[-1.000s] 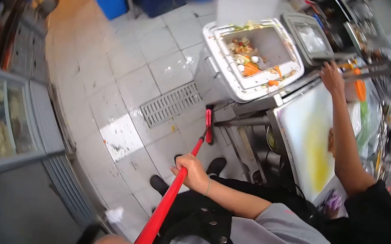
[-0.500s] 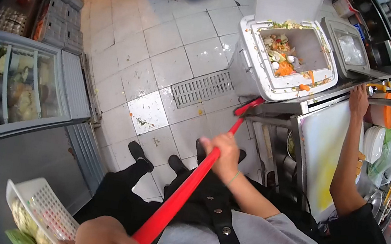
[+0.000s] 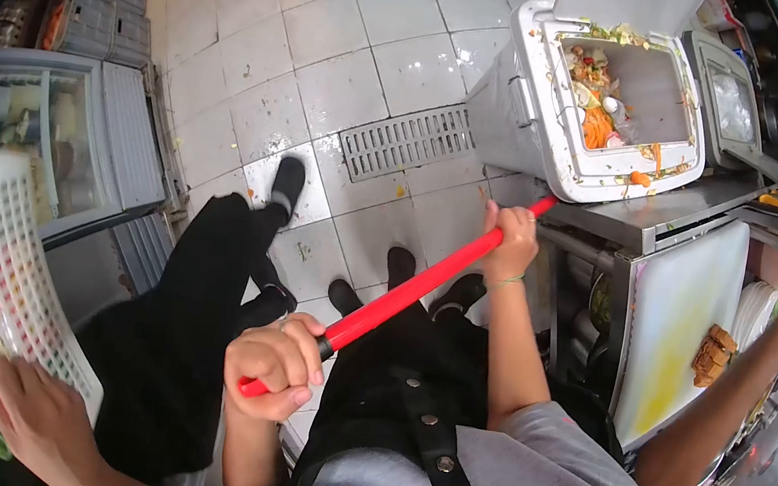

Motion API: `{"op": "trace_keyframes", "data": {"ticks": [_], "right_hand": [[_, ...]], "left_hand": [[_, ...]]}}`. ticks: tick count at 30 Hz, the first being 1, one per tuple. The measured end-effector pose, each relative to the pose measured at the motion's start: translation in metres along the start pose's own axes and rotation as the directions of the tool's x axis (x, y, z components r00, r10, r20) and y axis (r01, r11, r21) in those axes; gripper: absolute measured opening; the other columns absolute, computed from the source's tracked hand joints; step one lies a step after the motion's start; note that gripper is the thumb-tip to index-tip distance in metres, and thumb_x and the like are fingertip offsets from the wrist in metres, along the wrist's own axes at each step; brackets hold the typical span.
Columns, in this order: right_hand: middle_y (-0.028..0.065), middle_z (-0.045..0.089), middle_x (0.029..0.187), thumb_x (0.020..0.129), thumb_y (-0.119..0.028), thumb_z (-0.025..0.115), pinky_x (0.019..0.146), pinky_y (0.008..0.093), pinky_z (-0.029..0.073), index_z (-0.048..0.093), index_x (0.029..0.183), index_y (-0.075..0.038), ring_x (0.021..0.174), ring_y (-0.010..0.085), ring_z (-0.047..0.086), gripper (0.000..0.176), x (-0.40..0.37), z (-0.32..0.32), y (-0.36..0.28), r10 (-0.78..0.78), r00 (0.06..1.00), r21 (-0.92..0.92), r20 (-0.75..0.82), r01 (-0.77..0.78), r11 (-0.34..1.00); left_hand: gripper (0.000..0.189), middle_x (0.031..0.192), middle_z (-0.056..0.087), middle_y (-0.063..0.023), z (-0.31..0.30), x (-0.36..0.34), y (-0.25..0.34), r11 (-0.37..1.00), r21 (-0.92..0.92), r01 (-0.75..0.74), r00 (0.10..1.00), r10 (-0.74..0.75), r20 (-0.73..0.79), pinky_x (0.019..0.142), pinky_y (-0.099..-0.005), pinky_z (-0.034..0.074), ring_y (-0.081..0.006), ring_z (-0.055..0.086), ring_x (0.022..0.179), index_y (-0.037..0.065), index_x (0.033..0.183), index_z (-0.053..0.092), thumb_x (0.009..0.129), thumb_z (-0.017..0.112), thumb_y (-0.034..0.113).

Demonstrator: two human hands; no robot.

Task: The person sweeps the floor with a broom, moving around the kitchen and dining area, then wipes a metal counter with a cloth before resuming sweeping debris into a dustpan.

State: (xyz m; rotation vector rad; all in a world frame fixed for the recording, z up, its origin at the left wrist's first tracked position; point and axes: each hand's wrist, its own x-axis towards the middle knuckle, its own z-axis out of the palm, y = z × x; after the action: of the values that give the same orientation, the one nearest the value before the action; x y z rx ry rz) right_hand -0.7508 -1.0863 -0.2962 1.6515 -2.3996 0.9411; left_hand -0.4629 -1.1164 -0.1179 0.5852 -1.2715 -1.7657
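A red pole (image 3: 417, 288) runs slantwise across my body, its far end passing out of sight beside the white waste bin. My left hand (image 3: 275, 364) is wrapped round the near end of the pole. Farther up, my right hand (image 3: 511, 244) grips it too, with a thin green band on the wrist. The white bin (image 3: 574, 185) stands open and holds food scraps and peelings, with more scraps on its rim. What the pole's far end touches is hidden.
At left a co-worker's hand (image 3: 47, 413) holds a white perforated basket (image 3: 29, 265). Another person's arm (image 3: 740, 381) reaches over the counter at right, past a cutting board (image 3: 685, 317) with browned food. A floor drain (image 3: 409, 142) lies ahead; a glass-topped fridge (image 3: 71, 150) stands left.
My left hand has moved up and forward, and my right hand has shifted right with the pole. The basket at left has risen, and the co-worker beside it has stepped forward.
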Motion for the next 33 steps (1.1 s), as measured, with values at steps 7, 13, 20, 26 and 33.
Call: {"op": "trace_keyframes", "data": {"ticks": [7,13,20,26,33], "right_hand": [[0.0128,0.046,0.066,0.071,-0.008,0.067,0.062,0.0403,0.042,0.042,0.057,-0.006,0.068,0.0324,0.047,0.029,-0.023,0.052,0.083,0.065,0.994,0.116,0.091,-0.075,0.990],[0.0112,0.044,0.059,0.066,-0.010,0.071,0.059,0.0404,0.037,0.042,0.055,-0.006,0.062,0.0323,0.045,0.032,-0.035,0.035,-0.005,0.135,0.981,0.299,0.139,-0.171,0.939],[0.0105,0.043,0.056,0.065,-0.002,0.068,0.057,0.0375,0.038,0.041,0.056,-0.005,0.055,0.0313,0.046,0.029,-0.034,-0.048,-0.118,-0.070,0.946,0.550,0.317,-0.123,0.826],[0.0112,0.048,0.056,0.060,-0.006,0.068,0.059,0.0384,0.042,0.045,0.055,-0.006,0.057,0.0334,0.050,0.023,-0.030,-0.056,-0.083,-0.198,0.886,0.509,0.418,-0.048,0.860],[0.0148,0.057,0.064,0.061,-0.018,0.062,0.059,0.0458,0.044,0.055,0.059,-0.008,0.068,0.0368,0.056,0.013,-0.055,0.015,-0.088,-0.358,0.616,0.469,0.702,-0.022,0.883]], "left_hand": [[0.032,0.063,0.053,-0.0027,0.025,-0.001,-0.076,0.978,0.135,0.159,0.987,-0.159,-0.012,0.090,-0.0419,0.039,-0.0220,0.057,0.073,0.009,0.054,0.040,0.065,0.062,-0.010],[0.033,0.053,0.049,-0.0030,0.048,0.013,0.026,0.974,0.225,0.002,1.000,0.000,-0.007,0.069,-0.0400,0.050,-0.0190,0.053,0.052,0.008,0.047,0.035,0.060,0.060,-0.010],[0.027,0.049,0.044,-0.0018,0.069,0.020,0.123,0.847,-0.026,-0.530,0.806,0.513,0.295,0.048,-0.0306,0.047,-0.0145,0.049,0.046,0.007,0.050,0.041,0.068,0.059,-0.001],[0.029,0.049,0.045,-0.0041,0.057,-0.036,0.124,0.938,-0.012,-0.346,0.927,0.339,-0.161,0.046,-0.0304,0.047,-0.0154,0.047,0.042,0.008,0.051,0.036,0.065,0.056,-0.006],[0.022,0.048,0.045,-0.0028,0.052,-0.025,0.094,0.898,0.343,-0.276,0.883,0.378,-0.280,0.035,-0.0213,0.036,-0.0106,0.044,0.038,0.009,0.060,0.038,0.069,0.055,-0.002]]}}
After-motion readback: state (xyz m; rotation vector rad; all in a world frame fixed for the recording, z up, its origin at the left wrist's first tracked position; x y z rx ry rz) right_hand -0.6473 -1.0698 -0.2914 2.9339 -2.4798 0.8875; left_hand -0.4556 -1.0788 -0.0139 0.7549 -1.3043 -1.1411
